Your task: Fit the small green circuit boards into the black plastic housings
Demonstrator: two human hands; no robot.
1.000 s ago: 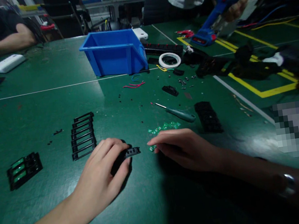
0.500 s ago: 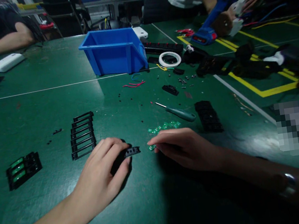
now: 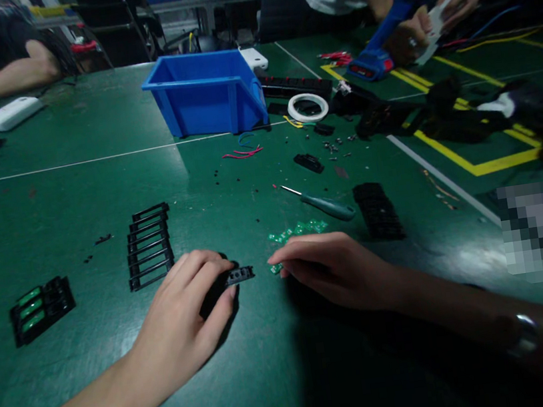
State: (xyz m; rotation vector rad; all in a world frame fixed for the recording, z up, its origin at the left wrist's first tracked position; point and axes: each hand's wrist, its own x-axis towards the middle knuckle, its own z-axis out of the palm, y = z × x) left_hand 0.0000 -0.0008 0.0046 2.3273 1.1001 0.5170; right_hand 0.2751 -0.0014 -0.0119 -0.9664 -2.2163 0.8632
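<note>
Between thumb and fingers, my left hand (image 3: 193, 309) grips a small black plastic housing (image 3: 240, 274), its slotted end pointing right. My right hand (image 3: 333, 265) pinches a small green circuit board (image 3: 276, 268) at its fingertips, a short gap away from the housing. Just behind the right hand lies a row of several green circuit boards (image 3: 300, 229). A black ladder-shaped frame (image 3: 149, 247) rests beyond my left hand. Farther left sits a black holder (image 3: 42, 310) with green boards in part of it. Past the right hand is a stack of black parts (image 3: 378, 211).
A green-handled screwdriver (image 3: 327, 206) lies behind the boards. Farther back stand a blue bin (image 3: 206, 98) and a white tape roll (image 3: 308, 108). Small screws (image 3: 334, 146) and wire scraps (image 3: 243, 153) are scattered about. At right, a co-worker's hands (image 3: 460, 5) are near a blue power drill (image 3: 406, 9).
My hands and what they hold stay in place. At the back right, the co-worker's hands and the light-coloured piece in them have shifted slightly.
</note>
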